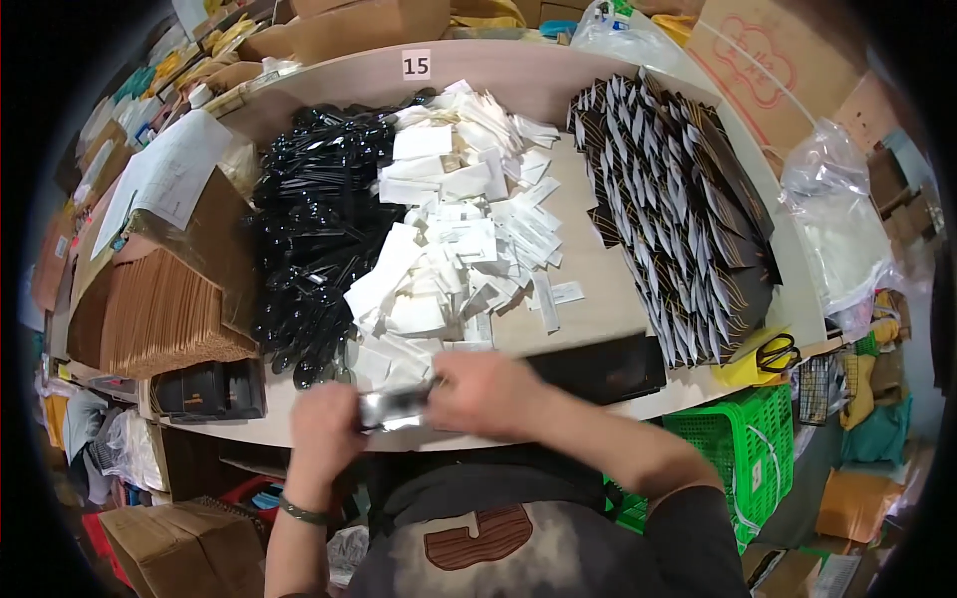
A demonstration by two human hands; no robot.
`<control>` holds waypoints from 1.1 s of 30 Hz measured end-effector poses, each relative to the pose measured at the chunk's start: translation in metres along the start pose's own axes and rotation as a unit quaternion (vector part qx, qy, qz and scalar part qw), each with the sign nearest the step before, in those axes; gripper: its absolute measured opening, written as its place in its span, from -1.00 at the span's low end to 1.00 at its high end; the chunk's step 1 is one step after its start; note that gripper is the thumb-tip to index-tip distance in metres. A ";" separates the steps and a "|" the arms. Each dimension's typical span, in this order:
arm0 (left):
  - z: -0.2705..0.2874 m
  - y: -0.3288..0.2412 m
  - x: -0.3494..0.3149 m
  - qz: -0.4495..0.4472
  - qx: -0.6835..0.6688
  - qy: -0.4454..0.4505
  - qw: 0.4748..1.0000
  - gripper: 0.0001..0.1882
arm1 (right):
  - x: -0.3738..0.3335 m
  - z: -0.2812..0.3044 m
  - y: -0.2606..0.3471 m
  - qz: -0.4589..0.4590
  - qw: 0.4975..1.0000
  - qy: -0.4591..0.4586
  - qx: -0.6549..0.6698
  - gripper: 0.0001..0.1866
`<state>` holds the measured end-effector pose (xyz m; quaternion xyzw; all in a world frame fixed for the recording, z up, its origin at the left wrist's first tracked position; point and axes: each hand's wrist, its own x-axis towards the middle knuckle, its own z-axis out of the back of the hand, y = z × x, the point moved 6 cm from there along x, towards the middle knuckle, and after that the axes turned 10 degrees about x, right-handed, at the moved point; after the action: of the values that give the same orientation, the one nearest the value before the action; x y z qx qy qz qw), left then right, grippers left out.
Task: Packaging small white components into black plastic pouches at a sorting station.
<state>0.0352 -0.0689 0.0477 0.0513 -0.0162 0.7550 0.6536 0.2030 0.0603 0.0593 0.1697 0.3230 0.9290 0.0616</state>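
Note:
My left hand [327, 421] and my right hand [482, 393] are closed at the table's front edge, close together. Between them they grip a shiny silvery piece [394, 410], its kind blurred. Right of my right hand lies a long flat black case or sleeve [603, 369], partly hidden by that hand. Beyond my left hand a heap of black plastic spoons [324, 189] spreads over the table. Beside it, straight ahead of my hands, is a loose pile of small white paper packets [469, 234].
Overlapping black-and-gold sleeves [658, 209] fill the table's right side. At left stands a carton of brown card pieces [164, 314], with black boxes [209, 387] below. Black-handled scissors [777, 353] lie at the right edge, above a green crate [743, 463]. A raised rim [498, 62] borders the back.

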 end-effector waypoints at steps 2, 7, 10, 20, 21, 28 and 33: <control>0.025 0.020 0.004 0.098 -0.065 -0.087 0.989 -0.63 | 0.007 0.068 -0.034 0.046 0.990 -0.133 -0.029 -0.82; -0.030 -0.024 0.001 0.169 -0.440 0.137 0.871 -0.70 | -0.013 0.176 -0.086 -0.053 0.891 -0.376 -0.250 -0.54; -0.027 -0.073 -0.006 0.034 -0.489 0.184 0.852 -0.56 | -0.047 0.098 -0.074 -0.063 0.992 -0.063 -0.089 -0.48; -0.038 -0.098 0.016 0.045 -0.533 0.255 0.806 -0.67 | -0.063 -0.002 -0.035 -0.190 0.981 -0.021 -0.020 -0.62; -0.049 -0.080 0.017 0.085 -0.516 0.161 0.837 -0.68 | -0.054 0.006 -0.026 -0.169 0.981 -0.032 -0.091 -0.64; -0.045 -0.058 0.029 0.133 -0.367 0.050 0.919 -0.56 | -0.055 -0.024 -0.053 -0.306 0.948 -0.043 -0.074 -0.82; -0.040 -0.034 -0.028 0.069 -0.168 0.111 0.977 -0.13 | -0.061 -0.018 -0.064 -0.368 0.926 -0.081 0.017 -0.83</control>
<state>0.0708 -0.0876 0.0039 -0.1446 -0.0743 0.7857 0.5968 0.2536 0.0860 -0.0104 0.1148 0.3725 0.8183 0.4225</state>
